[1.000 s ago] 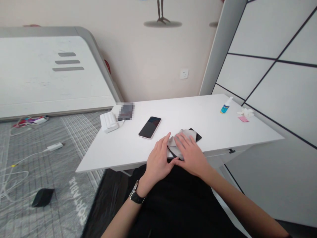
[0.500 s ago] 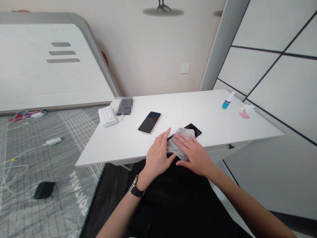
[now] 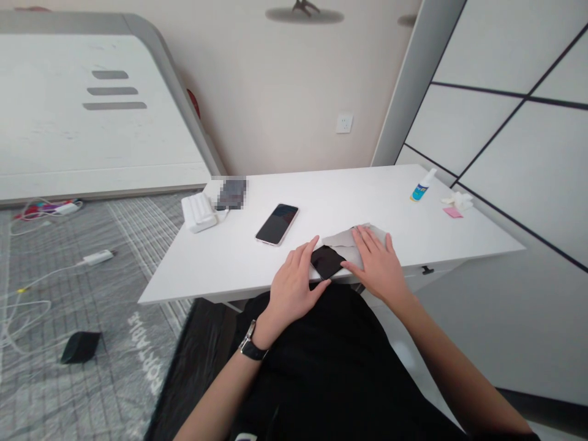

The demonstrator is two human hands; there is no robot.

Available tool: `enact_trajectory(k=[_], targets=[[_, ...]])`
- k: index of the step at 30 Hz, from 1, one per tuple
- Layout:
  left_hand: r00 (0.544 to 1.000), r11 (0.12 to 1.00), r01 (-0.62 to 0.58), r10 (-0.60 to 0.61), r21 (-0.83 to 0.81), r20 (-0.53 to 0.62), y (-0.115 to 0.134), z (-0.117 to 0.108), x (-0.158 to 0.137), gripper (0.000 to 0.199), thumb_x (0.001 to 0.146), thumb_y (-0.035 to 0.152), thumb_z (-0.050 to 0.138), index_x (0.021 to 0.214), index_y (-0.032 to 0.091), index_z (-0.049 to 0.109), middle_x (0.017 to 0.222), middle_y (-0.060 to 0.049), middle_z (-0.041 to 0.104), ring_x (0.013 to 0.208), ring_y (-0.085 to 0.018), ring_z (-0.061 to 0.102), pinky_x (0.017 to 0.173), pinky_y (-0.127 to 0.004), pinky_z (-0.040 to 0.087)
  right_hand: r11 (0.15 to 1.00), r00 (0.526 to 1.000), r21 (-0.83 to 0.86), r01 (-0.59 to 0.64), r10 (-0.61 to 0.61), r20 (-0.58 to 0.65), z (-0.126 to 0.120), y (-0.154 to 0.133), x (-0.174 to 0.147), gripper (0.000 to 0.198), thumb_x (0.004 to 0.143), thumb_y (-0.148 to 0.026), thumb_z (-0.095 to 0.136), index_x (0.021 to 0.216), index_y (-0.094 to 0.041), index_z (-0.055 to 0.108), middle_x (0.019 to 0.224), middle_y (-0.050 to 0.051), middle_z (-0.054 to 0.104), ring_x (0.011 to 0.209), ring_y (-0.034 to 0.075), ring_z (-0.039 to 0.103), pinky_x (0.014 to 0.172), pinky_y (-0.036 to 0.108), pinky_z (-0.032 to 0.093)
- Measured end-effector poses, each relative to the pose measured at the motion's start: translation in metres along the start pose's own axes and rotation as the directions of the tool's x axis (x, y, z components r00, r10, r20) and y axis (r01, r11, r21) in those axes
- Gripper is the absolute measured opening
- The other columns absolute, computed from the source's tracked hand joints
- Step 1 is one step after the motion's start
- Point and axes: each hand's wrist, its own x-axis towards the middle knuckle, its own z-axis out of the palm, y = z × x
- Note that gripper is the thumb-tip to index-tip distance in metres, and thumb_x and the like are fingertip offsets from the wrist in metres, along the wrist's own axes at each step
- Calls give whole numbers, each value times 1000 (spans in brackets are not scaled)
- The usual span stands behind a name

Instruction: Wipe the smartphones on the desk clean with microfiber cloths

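Observation:
At the table's front edge lies a black phone (image 3: 327, 262), its right part covered by a grey cloth (image 3: 342, 239). My left hand (image 3: 294, 280) holds the phone's left end, with the fingers along the far side and the thumb at the near side. My right hand (image 3: 379, 262) presses the cloth onto the phone's right part, fingers stretched over it and thumb near the phone's bare face. Another phone with a light frame (image 3: 278, 225) lies screen up, farther back and to the left.
On the white table (image 3: 340, 193) stand a spray bottle (image 3: 422, 185), a pink square (image 3: 452, 212) and crumpled white scraps (image 3: 460, 199) at the right. A white device (image 3: 199, 212) and a blurred-out item (image 3: 232, 193) sit at the left. Cables (image 3: 50, 278) lie on the floor.
My right hand has slid rightward with the cloth, baring the phone's left part. My left hand has stayed at the phone's left end.

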Motion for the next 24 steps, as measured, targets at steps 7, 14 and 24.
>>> enact_trajectory(k=[7, 14, 24], targets=[[1000, 1000, 20, -20, -15, 4, -2, 1, 0, 93, 85, 25, 70, 162, 26, 17, 155, -12, 45, 137, -30, 49, 113, -48, 46, 936, 939, 152, 318, -333, 84, -2, -31, 4, 101, 93, -82, 32, 162, -8, 27, 168, 17, 27, 157, 30, 24, 128, 54, 22], [1000, 1000, -4, 4, -11, -24, -1, 0, 0, 84, 91, 37, 69, 160, 26, 21, 151, -13, 48, 138, -31, 48, 114, -48, 45, 994, 993, 76, 77, -83, 84, 0, -18, 28, 102, 95, -81, 24, 154, 0, 40, 160, 26, 40, 153, 38, 32, 124, 60, 25], [1000, 1000, 16, -16, -8, -10, 1, -1, 0, 90, 89, 41, 71, 161, 26, 19, 153, -14, 46, 139, -32, 48, 113, -50, 46, 996, 995, 79, 28, -36, 91, -5, -3, 26, 98, 96, -79, 15, 154, -5, 41, 160, 22, 43, 152, 35, 33, 123, 61, 26]])
